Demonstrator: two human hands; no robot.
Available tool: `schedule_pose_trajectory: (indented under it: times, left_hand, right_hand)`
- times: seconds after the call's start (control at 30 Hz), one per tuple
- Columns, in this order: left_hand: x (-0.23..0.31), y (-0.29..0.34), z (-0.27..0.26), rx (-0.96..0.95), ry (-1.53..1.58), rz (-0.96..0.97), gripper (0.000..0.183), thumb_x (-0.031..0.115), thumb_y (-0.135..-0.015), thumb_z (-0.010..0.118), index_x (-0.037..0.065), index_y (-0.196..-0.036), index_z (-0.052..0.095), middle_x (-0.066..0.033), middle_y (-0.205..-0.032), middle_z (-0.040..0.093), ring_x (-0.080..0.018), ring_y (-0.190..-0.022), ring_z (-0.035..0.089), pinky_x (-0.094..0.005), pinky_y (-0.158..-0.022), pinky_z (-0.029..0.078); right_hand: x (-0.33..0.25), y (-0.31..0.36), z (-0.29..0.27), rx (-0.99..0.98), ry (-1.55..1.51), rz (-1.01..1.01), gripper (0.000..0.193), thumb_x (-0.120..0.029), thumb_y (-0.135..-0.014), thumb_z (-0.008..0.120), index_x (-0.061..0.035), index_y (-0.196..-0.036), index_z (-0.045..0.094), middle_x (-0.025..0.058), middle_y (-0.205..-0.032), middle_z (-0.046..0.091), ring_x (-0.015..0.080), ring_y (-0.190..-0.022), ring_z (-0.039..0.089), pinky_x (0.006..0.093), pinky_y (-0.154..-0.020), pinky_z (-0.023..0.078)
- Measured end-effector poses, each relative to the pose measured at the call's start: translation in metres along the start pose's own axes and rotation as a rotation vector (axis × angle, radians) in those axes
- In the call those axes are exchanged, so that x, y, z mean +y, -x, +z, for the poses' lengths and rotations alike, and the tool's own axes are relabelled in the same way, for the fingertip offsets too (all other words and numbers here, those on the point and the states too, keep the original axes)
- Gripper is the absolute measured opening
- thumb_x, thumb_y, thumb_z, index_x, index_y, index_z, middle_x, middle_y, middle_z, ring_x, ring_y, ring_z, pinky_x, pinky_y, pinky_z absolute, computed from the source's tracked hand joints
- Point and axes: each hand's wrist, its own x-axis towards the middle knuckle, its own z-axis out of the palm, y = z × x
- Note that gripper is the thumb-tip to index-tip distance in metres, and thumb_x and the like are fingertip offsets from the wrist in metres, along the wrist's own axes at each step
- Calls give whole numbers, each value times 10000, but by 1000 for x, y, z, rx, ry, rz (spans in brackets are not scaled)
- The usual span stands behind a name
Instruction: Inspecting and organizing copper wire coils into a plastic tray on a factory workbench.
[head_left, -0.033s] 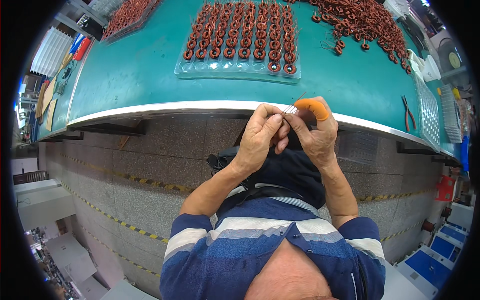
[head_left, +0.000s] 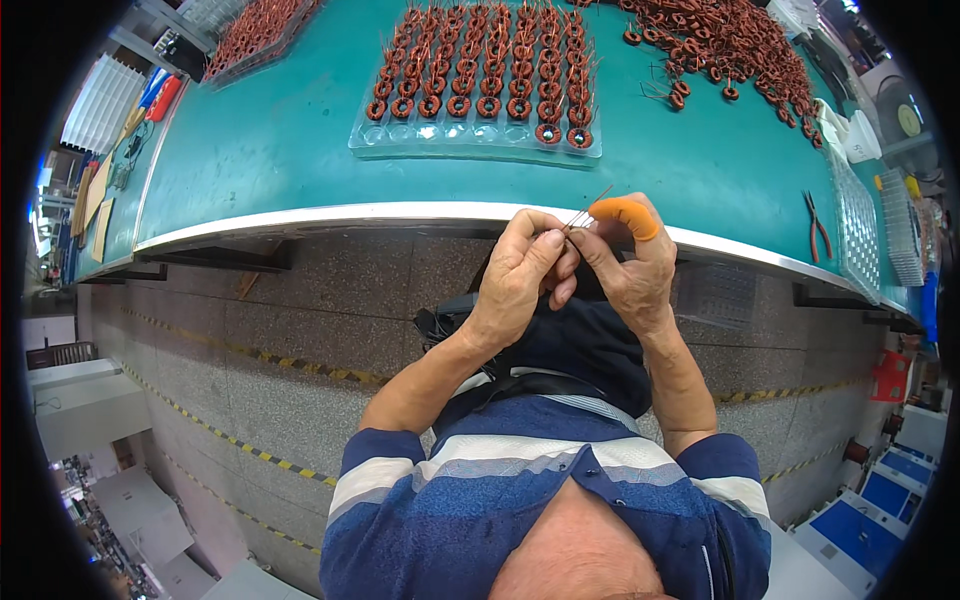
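My left hand (head_left: 517, 268) and my right hand (head_left: 636, 268) meet just in front of the table's near edge. Both are closed, thumbs and fingertips pinching thin copper wires (head_left: 603, 195) that stick up between them. Whatever body the wires belong to is hidden by my fingers. An orange finger cover (head_left: 628, 214) sits on my right index finger. Beyond my hands, a clear plastic tray (head_left: 400, 150) holds rows of ring coils (head_left: 459, 106) wound with reddish copper wire, their leads pointing up. Its nearest row has two coils at the right end and bare pockets to their left.
A large heap of loose coils (head_left: 745, 50) covers the far right of the green table (head_left: 260, 160). Black-and-red pliers (head_left: 815, 225) lie at the right, beside clear trays (head_left: 855, 230). Another filled tray (head_left: 262, 40) stands far left. A metal edge (head_left: 350, 211) borders the table.
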Motion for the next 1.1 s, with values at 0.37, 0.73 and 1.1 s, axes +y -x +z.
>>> schedule_pose_trajectory:
  times: [0.37,0.73,1.1]
  left_hand:
    - [1,-1,2,-12,-5,7,172,210,-1006,460,43,-1049,452,-61,-777,487,-132,-579,477,-244,-508,407]
    - [-5,-4,2,-39,-108,112,204,199,-999,476,45,-1125,429,-54,-814,489,-137,-653,507,-247,-579,418]
    - [18,-6,-7,-125,-725,167,196,128,-989,468,9,-1132,405,-54,-751,523,-110,-627,503,-254,-573,438]
  right_hand:
    - [-4,0,2,14,9,36,271,-54,-769,768,-31,-995,620,30,-794,564,125,-650,586,258,-587,486]
    - [-3,2,8,100,-394,269,293,-75,-838,723,-3,-1094,601,32,-771,602,88,-665,602,241,-596,497]
    - [-19,-15,-13,-160,-348,418,164,-91,-892,662,24,-1009,655,41,-746,656,81,-661,608,210,-606,497]
